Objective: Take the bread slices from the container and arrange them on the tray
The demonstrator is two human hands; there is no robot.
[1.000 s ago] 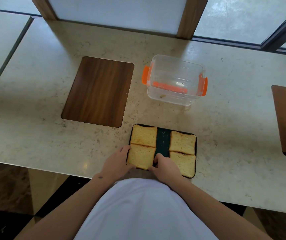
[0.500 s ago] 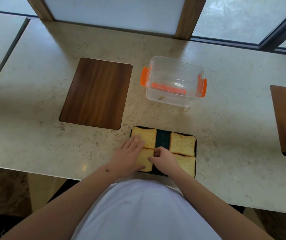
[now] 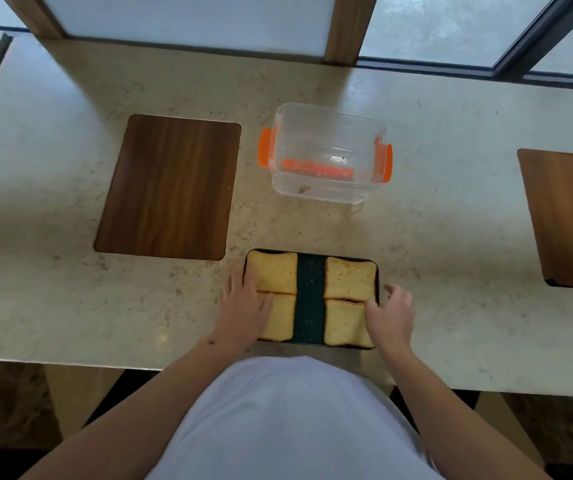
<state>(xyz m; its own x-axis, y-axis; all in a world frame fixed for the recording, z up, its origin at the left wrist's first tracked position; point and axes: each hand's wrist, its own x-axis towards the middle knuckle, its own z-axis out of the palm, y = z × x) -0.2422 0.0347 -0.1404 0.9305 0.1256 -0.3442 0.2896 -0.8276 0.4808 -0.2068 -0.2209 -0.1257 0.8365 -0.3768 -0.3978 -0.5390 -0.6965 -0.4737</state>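
Note:
A dark tray [image 3: 309, 292] lies near the counter's front edge with several toasted bread slices in two columns: far left slice [image 3: 273, 271], near left slice [image 3: 281, 320], far right slice [image 3: 349, 278], near right slice [image 3: 344, 322]. A bare strip of tray runs between the columns. My left hand [image 3: 243, 306] lies flat at the tray's left edge, fingers over the left slices' edges. My right hand [image 3: 390, 313] rests at the tray's right edge, fingertips touching the right slices. Behind the tray stands the clear container [image 3: 326, 154] with orange clips, holding only crumbs.
A dark wooden board [image 3: 170, 188] is set into the counter at the left, another board [image 3: 569, 216] at the right. Windows and wooden posts run along the back. The counter's front edge is just below the tray, against my body.
My right hand has moved from the tray's middle strip to its right edge. My left hand has shifted from on top of the left slices to the left edge.

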